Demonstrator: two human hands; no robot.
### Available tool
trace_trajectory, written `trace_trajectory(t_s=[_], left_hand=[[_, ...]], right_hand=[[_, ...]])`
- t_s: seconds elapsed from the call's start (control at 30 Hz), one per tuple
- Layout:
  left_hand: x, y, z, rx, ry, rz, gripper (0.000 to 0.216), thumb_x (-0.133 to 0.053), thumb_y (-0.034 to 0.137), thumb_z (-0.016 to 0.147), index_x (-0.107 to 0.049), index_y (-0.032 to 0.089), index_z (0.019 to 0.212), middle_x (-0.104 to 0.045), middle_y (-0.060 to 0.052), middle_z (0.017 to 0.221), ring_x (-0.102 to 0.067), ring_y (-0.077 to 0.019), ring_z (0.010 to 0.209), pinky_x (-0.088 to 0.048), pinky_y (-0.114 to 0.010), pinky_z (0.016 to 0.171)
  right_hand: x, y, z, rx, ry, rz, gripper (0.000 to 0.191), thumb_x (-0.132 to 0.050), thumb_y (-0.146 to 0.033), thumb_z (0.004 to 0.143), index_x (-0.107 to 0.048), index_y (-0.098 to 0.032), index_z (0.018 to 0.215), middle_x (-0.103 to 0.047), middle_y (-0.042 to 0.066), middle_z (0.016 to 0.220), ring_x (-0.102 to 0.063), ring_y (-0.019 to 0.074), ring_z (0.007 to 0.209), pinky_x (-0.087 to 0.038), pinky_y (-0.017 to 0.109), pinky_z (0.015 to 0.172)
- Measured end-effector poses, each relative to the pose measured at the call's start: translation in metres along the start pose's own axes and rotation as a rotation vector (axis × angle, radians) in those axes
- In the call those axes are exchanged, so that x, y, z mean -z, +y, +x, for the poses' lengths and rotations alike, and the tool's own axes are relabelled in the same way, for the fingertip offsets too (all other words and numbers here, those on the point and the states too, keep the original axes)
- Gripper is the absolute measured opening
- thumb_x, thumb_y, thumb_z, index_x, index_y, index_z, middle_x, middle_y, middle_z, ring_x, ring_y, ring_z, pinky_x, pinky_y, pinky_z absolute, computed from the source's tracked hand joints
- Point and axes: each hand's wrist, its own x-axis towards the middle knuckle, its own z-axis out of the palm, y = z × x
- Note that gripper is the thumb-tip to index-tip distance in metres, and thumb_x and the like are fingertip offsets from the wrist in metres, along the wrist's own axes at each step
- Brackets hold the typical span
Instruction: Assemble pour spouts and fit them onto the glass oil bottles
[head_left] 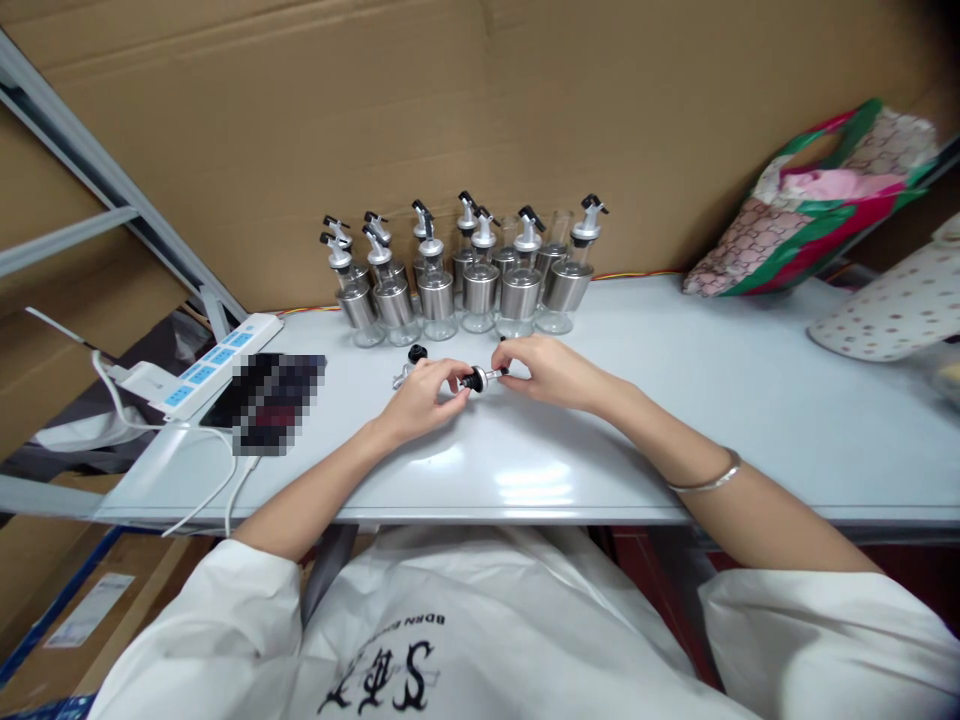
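Between my two hands lies a bottle pourer, silver with a black ribbed stopper, held sideways just over the table. My left hand pinches the stopper end. At the spout end, the fingertips of my right hand close on the black tip. Partly hidden behind my left hand, another pourer rests on the table near a small black round part. Beyond the hands stand glass bottles with steel sleeves in two rows, most topped with pourers; a couple at the back right have open necks.
A white power strip with a plugged-in charger and cables lies on the left of the table, beside a phone-like dark device. At right are a patterned bag and a white dotted roll-like object. Cardboard stands behind.
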Motion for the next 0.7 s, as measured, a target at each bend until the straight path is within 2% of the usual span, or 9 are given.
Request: trace_trajectory(t_s=[0.13,0.4,0.7], left_hand=[[-0.0005,-0.0005,-0.0012,-0.004,0.055,-0.025,0.015,-0.055,0.027,0.088,-0.058,0.017,0.098,-0.066,-0.001,0.078,-0.062,-0.0145,0.075,-0.046,-0.031,0.082],[-0.004,-0.004,-0.0052,0.01,0.086,-0.129,0.024,-0.054,0.039,0.09,-0.062,0.017,0.091,-0.07,-0.006,0.086,-0.065,-0.0173,0.081,-0.05,-0.029,0.071],[-0.0056,-0.0015,-0.0061,0.026,0.083,-0.158,0.017,-0.055,0.032,0.087,-0.06,0.016,0.087,-0.069,-0.005,0.083,-0.065,-0.0148,0.074,-0.048,-0.023,0.059]], right_hand=[[0.0009,-0.0025,0.0006,-0.004,0.021,-0.017,0.004,-0.061,-0.019,0.081,-0.062,-0.018,0.084,-0.069,0.007,0.083,-0.062,0.022,0.078,-0.042,0.031,0.072],[-0.0006,-0.0026,0.0002,0.039,0.052,-0.064,0.005,-0.063,-0.022,0.081,-0.065,-0.019,0.082,-0.071,0.007,0.078,-0.063,0.0228,0.075,-0.04,0.034,0.074],[0.0008,-0.0044,0.0005,0.069,0.019,-0.098,0.01,-0.058,-0.022,0.084,-0.067,-0.017,0.085,-0.071,0.008,0.081,-0.063,0.0222,0.075,-0.04,0.034,0.076]])
